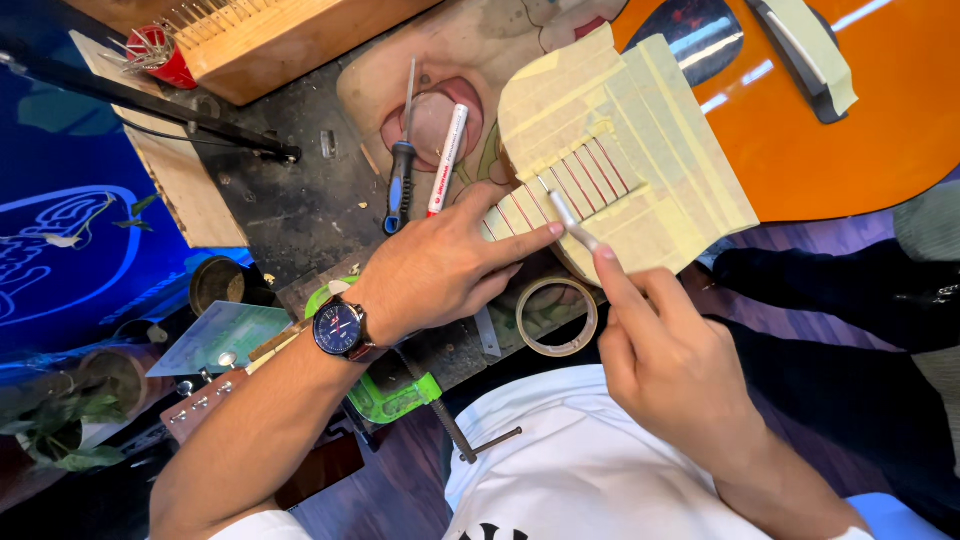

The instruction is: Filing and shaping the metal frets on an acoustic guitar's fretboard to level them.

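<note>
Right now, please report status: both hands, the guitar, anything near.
Left hand flat on taped fretboard. Right hand pinches a thin metal tool, tip on a fret. Tape roll beside the hands; screwdriver, marker nearby.

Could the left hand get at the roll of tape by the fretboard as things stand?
Probably yes: the left hand rests on the taped fretboard, holding nothing, and the roll of tape lies uncovered just beside it.
</note>
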